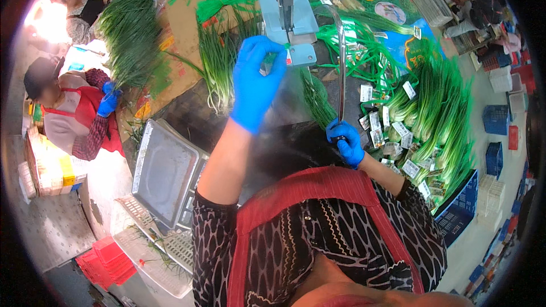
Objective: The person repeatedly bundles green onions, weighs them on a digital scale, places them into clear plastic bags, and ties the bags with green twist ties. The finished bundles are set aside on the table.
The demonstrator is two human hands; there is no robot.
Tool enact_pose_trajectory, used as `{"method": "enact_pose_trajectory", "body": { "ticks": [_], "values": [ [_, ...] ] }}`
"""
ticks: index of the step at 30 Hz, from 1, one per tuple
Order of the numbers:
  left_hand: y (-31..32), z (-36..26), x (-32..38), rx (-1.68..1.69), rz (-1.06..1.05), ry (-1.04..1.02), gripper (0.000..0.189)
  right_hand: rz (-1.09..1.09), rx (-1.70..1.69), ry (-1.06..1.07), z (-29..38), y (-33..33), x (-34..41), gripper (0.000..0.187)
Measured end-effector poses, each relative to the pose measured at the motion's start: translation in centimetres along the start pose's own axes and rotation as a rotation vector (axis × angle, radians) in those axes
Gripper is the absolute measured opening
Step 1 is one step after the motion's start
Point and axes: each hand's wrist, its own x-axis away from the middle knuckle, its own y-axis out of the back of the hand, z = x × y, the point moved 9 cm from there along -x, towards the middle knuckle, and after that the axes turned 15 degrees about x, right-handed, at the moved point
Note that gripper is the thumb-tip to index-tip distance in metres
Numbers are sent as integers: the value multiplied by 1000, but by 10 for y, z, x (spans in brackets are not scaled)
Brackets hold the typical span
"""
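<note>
My left hand [258,81], in a blue glove, is raised at the base of a blue-grey bench press-like machine [294,4], thumb and fingertips together by its small front plate. A bit of green and red shows at the fingertips; what they pinch is too small to tell. My right hand [347,143], also gloved, is closed around the dark-tipped lower end of the machine's long curved metal lever [341,68]. Between the hands lies a green mesh net bag [318,98]. Loose green onions [215,64] lie left of my left hand.
Tagged green-onion bundles [439,115] pile up at the right, below tangled green netting straps [362,51]. A weighing scale [166,170] stands lower left, a blue crate [458,209] lower right. At the left a co-worker [81,106] holds a big onion bunch [130,30]; another person [79,13] is behind.
</note>
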Motion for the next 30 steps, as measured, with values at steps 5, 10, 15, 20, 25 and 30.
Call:
{"method": "enact_pose_trajectory", "body": {
  "ticks": [5,10,15,20,25,30],
  "values": [
    [2,5,5,-11,-30,44,14,11,-144,-55,24,7,-21,18],
    [5,7,10,79,-100,118,15,-140,-167,-189,72,55,-112,23],
    [2,-3,7,9,-57,69,12,-214,-305,-9,108,90,-212,39],
    [0,-2,9,40,-61,54,10,-359,69,-398,28,73,-126,54],
    [2,4,10,28,-78,59,15,212,632,-591,-49,-4,7,87],
    [10,16,79,208,-179,108,24,-29,369,-615,-73,54,52,69]
  ]
}}
